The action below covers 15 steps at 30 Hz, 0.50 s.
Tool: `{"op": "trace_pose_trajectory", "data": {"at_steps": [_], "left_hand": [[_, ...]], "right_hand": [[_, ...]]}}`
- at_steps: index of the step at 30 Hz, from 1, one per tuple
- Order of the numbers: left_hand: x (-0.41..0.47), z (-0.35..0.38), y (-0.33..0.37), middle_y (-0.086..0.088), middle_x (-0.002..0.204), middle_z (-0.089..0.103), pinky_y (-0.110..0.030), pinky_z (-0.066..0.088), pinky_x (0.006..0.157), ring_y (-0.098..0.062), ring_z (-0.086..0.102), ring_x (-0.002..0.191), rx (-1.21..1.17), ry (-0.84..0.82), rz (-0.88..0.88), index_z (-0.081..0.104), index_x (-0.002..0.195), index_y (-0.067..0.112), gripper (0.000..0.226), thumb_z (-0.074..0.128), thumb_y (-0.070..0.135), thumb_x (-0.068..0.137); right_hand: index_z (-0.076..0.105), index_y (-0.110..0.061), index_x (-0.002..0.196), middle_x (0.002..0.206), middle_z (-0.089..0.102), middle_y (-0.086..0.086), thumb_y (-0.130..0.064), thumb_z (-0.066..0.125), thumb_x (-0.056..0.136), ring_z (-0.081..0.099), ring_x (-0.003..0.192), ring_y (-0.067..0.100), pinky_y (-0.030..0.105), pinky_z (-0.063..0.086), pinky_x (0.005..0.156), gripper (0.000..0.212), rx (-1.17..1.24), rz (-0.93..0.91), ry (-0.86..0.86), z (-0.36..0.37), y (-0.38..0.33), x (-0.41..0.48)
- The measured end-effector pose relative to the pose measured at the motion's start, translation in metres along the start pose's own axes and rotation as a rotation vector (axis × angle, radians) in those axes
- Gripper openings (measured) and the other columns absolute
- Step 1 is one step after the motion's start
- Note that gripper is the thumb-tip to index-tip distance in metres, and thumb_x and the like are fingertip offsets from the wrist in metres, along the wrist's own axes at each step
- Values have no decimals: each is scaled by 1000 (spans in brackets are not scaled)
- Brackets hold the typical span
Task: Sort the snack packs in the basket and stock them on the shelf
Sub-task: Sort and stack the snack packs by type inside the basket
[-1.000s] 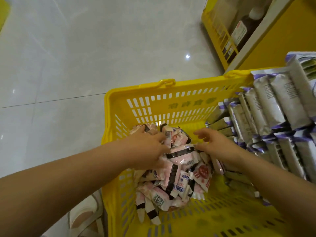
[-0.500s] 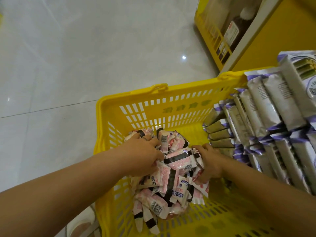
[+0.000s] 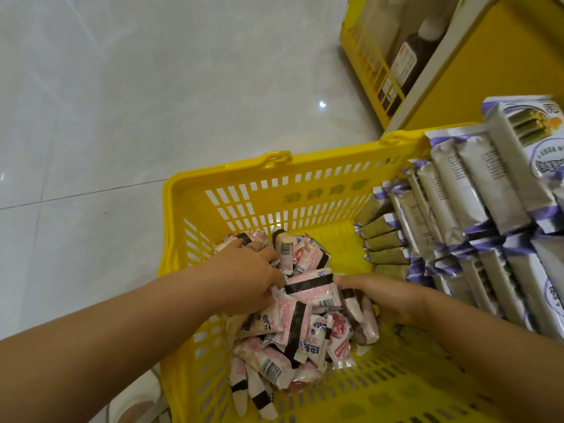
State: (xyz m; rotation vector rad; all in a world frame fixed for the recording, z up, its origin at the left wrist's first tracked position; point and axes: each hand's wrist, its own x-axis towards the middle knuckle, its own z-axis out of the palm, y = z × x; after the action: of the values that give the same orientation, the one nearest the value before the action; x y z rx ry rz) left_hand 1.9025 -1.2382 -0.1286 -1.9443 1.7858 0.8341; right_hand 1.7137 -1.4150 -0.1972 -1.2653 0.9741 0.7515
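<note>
Pink snack packs (image 3: 293, 319) lie heaped in the yellow basket's (image 3: 225, 178) left half. Your left hand (image 3: 244, 276) reaches in with its fingers curled onto them. Your right hand (image 3: 387, 300) clamps the heap's right side, thumb on top. Grey-purple packs (image 3: 457, 209) crowd the right wall, and open basket floor shows at the near right.

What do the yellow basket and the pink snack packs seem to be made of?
Yellow basket: likely rigid moulded plastic, smooth; slotted walls and one-piece rim suggest it. Pink snack packs: probably thin glossy plastic film, judging by wrinkles and crimped ends.
</note>
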Motion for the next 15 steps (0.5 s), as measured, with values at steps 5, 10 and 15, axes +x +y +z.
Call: {"op": "trace_pose_trajectory", "data": {"at_steps": [5,10,15], "left_hand": [[-1,0,1,0,151,30,-50,26,110,-27,30,137,0,7,1,43,138,42,41,41,45,97],[0,0,1,0,150,31,-49,28,108,-26,32,135,14,8,-1,44,138,39,41,39,44,97],[2,0,1,-1,150,31,-49,28,108,-26,31,136,12,11,-2,44,137,39,41,38,43,97]], "right_hand": [[52,-23,108,96,68,7,-11,70,84,72,74,19,30,55,59,32,-2,-3,51,1,1,5],[37,-32,110,101,67,-2,-4,82,69,72,86,19,32,58,66,67,-55,-30,-66,9,4,3],[54,-28,116,123,64,-2,-17,81,74,63,109,14,33,51,96,51,-221,-142,14,26,-2,5]]}}
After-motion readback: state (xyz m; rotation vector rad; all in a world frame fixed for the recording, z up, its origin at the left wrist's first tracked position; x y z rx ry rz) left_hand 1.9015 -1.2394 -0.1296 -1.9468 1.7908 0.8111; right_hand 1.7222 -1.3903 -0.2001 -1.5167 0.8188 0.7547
